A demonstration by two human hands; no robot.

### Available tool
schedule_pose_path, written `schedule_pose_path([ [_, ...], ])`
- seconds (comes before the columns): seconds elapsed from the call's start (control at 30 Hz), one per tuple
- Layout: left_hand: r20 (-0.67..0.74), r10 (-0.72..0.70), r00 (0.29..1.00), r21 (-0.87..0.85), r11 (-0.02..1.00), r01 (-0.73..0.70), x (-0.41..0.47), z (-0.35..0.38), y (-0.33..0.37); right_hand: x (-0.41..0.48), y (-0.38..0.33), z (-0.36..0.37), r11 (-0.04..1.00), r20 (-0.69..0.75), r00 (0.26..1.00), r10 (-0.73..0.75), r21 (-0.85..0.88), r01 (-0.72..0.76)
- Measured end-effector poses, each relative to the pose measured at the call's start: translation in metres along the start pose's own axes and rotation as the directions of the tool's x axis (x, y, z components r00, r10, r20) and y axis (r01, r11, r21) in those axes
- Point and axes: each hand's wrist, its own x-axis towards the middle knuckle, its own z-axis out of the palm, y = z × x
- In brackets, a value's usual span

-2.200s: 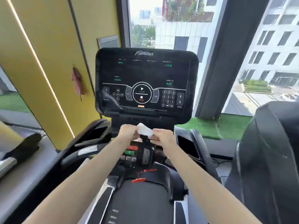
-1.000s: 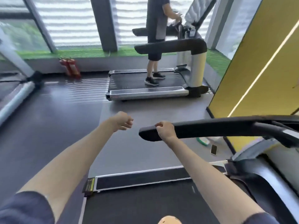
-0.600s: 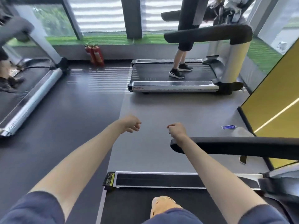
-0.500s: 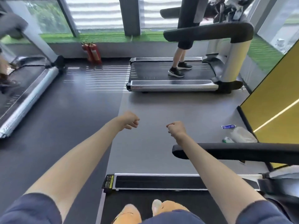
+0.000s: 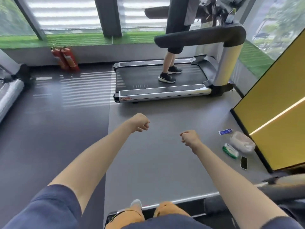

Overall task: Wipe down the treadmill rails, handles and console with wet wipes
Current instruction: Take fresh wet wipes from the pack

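Both arms reach out over the grey floor beside my treadmill. My left hand (image 5: 140,122) is curled into a loose fist and nothing shows in it. My right hand (image 5: 189,138) is curled the same way, with no wipe visible. A green and white wet wipes pack (image 5: 230,150) lies on the floor to the right, apart from both hands. The black handrail (image 5: 280,189) of my treadmill crosses the lower right corner, below my right forearm. The treadmill's edge strip (image 5: 189,198) runs just in front of my feet. The console is out of view.
A clear plastic bag (image 5: 242,142), a blue sachet (image 5: 224,131) and a phone (image 5: 244,162) lie by the yellow wall (image 5: 272,103). Ahead, a person (image 5: 171,63) walks on another treadmill (image 5: 161,93). Two red extinguishers (image 5: 65,59) stand by the window.
The view swung from the console to the floor beside the treadmill. The handrail slid down to the lower right, and my right hand no longer rests on it. Both fists stay curled.
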Motion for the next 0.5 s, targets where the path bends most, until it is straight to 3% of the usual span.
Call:
schedule_pose_path([
  [0.13,-0.018,0.017,1.0,0.028,0.999,-0.016,0.039,-0.019,0.045,0.034,-0.009,-0.006,0.996,-0.083,0.993,0.084,0.041,-0.081],
  [0.23,0.057,0.027,0.998,0.095,0.995,-0.032,0.067,-0.012,0.074,0.063,-0.007,-0.014,0.989,-0.097,0.985,0.145,0.013,-0.145],
  [0.37,0.2,0.057,0.978,0.22,0.97,-0.101,0.124,0.019,0.096,0.118,0.009,-0.025,0.982,-0.16,0.969,0.188,0.018,-0.188],
  [0.5,0.23,0.088,0.969,0.262,0.953,-0.149,0.219,0.074,0.116,0.186,0.041,-0.043,0.975,-0.127,0.966,0.223,0.028,-0.221],
])
